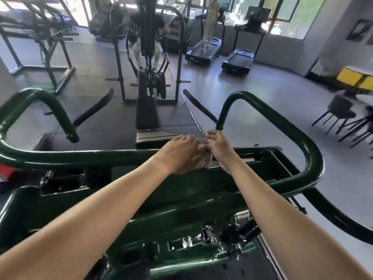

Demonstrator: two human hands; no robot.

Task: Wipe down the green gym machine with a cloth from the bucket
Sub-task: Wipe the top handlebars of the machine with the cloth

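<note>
Green machine [101, 156], two hands joined over its top crossbar with a small pale cloth [204, 162] between them.
The left hand [179, 154] curls over the cloth from above and the right hand [220, 148] pinches its edge, the two touching just above the bar. The person is probably bunching or refolding the cloth to get a fresh face before wiping. Held over the frame, any drip would land on the machine. No bucket is in view.

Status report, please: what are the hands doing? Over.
Left hand and right hand together, pinching what looks like a pale cloth. Over green machine's crossbar. Nothing blocking.
</note>
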